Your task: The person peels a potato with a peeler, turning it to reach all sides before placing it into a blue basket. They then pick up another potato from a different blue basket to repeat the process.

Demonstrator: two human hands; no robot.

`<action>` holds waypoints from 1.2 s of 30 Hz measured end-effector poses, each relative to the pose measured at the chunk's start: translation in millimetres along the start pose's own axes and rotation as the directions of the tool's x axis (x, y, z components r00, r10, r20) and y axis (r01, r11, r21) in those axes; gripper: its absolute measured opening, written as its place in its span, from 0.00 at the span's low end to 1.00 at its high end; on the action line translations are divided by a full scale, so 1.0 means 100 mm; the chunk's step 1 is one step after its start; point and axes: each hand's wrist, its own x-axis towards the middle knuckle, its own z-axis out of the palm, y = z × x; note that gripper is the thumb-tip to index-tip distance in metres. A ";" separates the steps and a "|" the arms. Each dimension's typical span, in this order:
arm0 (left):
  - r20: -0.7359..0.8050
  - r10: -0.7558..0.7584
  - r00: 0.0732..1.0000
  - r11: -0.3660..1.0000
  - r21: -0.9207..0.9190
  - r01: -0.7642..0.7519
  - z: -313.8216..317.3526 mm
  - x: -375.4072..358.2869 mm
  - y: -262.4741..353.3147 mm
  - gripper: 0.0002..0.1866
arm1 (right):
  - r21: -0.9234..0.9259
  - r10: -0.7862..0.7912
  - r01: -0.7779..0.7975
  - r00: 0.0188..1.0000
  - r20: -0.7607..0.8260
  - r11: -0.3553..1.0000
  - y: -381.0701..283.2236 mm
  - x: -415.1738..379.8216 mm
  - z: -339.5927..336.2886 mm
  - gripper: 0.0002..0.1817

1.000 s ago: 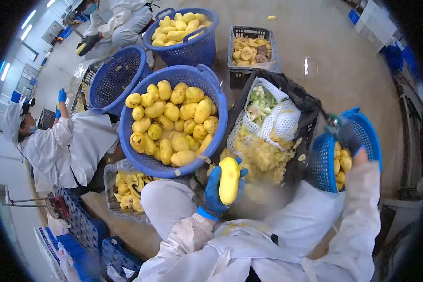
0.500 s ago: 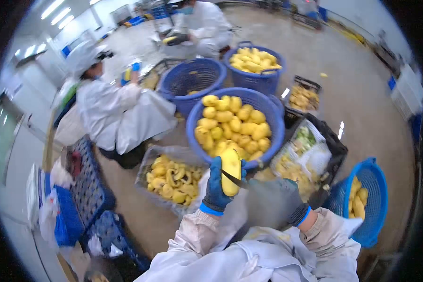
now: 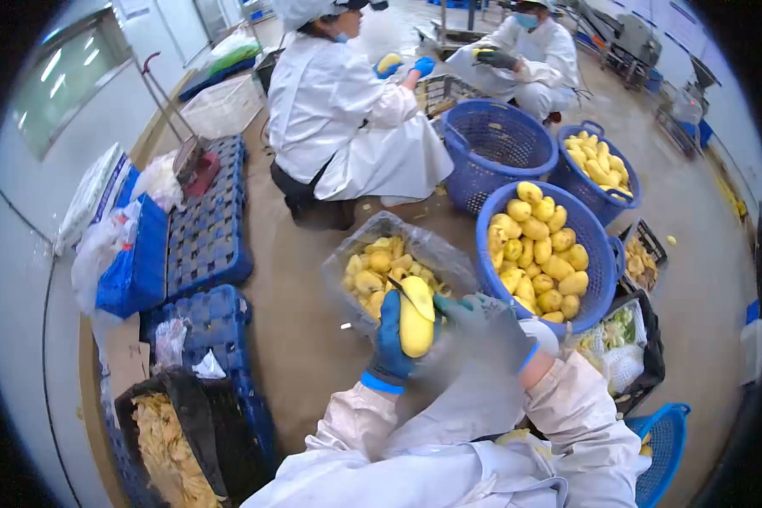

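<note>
My left hand (image 3: 389, 340), in a blue glove, is closed around a large yellow mango (image 3: 416, 326) held upright. A dark knife blade (image 3: 395, 286) crosses the fruit's upper part, its tip sticking out on the left. Over the blade, a cut piece (image 3: 418, 296) lifts from the mango. My right hand (image 3: 483, 326), gloved and partly blurred, closes at the fruit's right side on the knife, whose handle is hidden. Just beyond my hands stands a plastic-lined crate (image 3: 459, 254) of yellow fruit pieces. A purple basket (image 3: 597, 292) of whole yellow fruit is to the right.
Two co-workers crouch beyond, one (image 3: 347, 127) at centre left, another (image 3: 533, 59) farther back. More purple baskets (image 3: 457, 169) stand near them. Blue pallets (image 3: 203, 229) and a black-lined bin (image 3: 220, 423) are at left. A blue basket (image 3: 665, 474) is at lower right.
My view has turned left, so the crate of pieces now lies behind my hands. The blade has moved up the mango, and a piece now stands partly cut from it.
</note>
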 end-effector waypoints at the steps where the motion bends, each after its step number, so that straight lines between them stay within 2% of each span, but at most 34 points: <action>1: 0.027 -0.017 0.999 1.000 -0.023 0.018 -0.13 0.01 0.05 0.27 | 0.007 -0.003 0.003 0.998 0.069 1.000 -0.01 0.07 0.05 0.28; 3: 0.081 -0.052 0.995 0.997 -0.060 0.057 -0.37 0.04 0.14 0.27 | 0.024 -0.010 0.005 0.980 0.201 1.000 -0.05 0.19 0.12 0.28; 4: -0.043 0.079 0.996 0.994 0.084 -0.075 -0.27 0.00 0.16 0.27 | -0.060 -0.066 0.074 0.989 0.131 0.995 -0.10 0.18 0.17 0.29; 7: -0.035 0.043 0.998 0.989 -0.137 -0.047 -0.62 0.17 0.28 0.29 | 0.078 -0.101 0.088 0.977 0.189 0.993 -0.33 0.20 0.05 0.31; 8: -0.069 -0.013 0.998 0.987 -0.158 0.002 -0.65 0.15 0.34 0.30 | 0.140 -0.024 -0.006 0.977 0.212 0.990 -0.31 0.18 0.05 0.28; 9: -0.024 -0.044 0.999 0.980 -0.195 0.039 -0.67 0.15 0.39 0.31 | 0.453 0.072 -0.181 0.966 0.247 0.873 -0.24 0.18 0.09 0.26; 10: 0.022 -0.078 0.997 0.970 -0.229 0.081 -0.69 0.14 0.40 0.31 | 0.702 0.152 -0.334 0.938 0.310 0.629 -0.12 0.17 0.14 0.25; 11: 0.071 -0.111 0.991 0.958 -0.260 0.126 -0.69 0.15 0.41 0.31 | 0.849 0.205 -0.438 0.897 0.392 0.295 -0.05 0.19 0.17 0.23; 12: 0.019 -0.150 0.989 0.945 -0.290 0.149 -0.60 0.13 0.43 0.32 | 0.845 0.233 -0.497 0.861 0.452 0.196 -0.10 0.28 -0.04 0.22; 15: 0.194 -0.217 0.957 0.887 -0.371 0.276 -0.63 0.20 0.40 0.33 | 0.827 0.231 -0.555 0.819 0.524 0.089 0.04 0.27 0.10 0.23; 18: 0.358 -0.260 0.897 0.857 -0.344 0.385 -0.64 0.26 0.35 0.34 | 0.848 0.187 -0.529 0.837 0.514 0.035 0.04 0.24 0.25 0.22; 21: 0.346 -0.277 0.896 0.913 -0.196 0.358 -0.67 0.27 0.32 0.33 | 0.822 0.166 -0.536 0.843 0.512 0.192 0.01 0.30 0.18 0.20; 22: 0.159 -0.242 0.957 0.961 -0.093 0.259 -0.72 0.25 0.27 0.30 | 0.822 0.152 -0.536 0.844 0.515 0.191 0.02 0.31 0.18 0.20; 24: 0.146 -0.239 0.960 0.963 -0.088 0.253 -0.70 0.27 0.26 0.28 | 0.823 0.121 -0.534 0.845 0.520 0.192 0.07 0.32 0.21 0.19; 25: 0.140 -0.236 0.961 0.965 -0.084 0.249 -0.67 0.29 0.27 0.27 | 0.827 0.164 -0.481 0.877 0.452 0.292 0.11 0.30 0.28 0.19; 27: -0.035 -0.192 0.981 0.980 0.055 0.194 -0.60 0.40 0.33 0.27 | 0.789 0.224 -0.374 0.927 0.301 0.487 0.16 0.30 0.37 0.20; 28: -0.121 -0.156 0.980 0.977 0.128 0.171 -0.58 0.43 0.34 0.28 | 0.710 0.261 -0.373 0.928 0.267 0.598 0.16 0.31 0.30 0.20; 30: -0.151 -0.011 0.988 0.972 0.229 0.046 -0.71 0.48 0.40 0.27 | 0.512 0.313 -0.358 0.934 0.175 0.781 0.18 0.39 0.08 0.21; 31: -0.159 0.061 0.985 0.959 0.285 -0.014 -0.78 0.50 0.46 0.26 | 0.499 0.293 -0.324 0.946 0.142 0.804 0.23 0.38 0.11 0.22; 33: -0.085 0.051 0.995 0.968 0.251 -0.028 -0.81 0.44 0.57 0.28 | 0.466 0.255 -0.263 0.963 0.080 0.845 0.34 0.30 0.18 0.22; 34: -0.065 0.040 0.997 0.977 0.211 -0.026 -0.72 0.37 0.62 0.28 | 0.506 0.312 -0.291 0.949 0.045 0.812 0.31 0.29 0.21 0.22; 35: -0.047 0.031 0.998 0.985 0.169 -0.023 -0.64 0.32 0.65 0.29 | 0.491 0.299 -0.267 0.954 0.015 0.829 0.27 0.29 0.21 0.22; 36: -0.046 0.074 0.996 0.977 0.205 -0.063 -0.59 0.30 0.64 0.32 | 0.477 0.285 -0.244 0.958 -0.015 0.844 0.23 0.29 0.18 0.22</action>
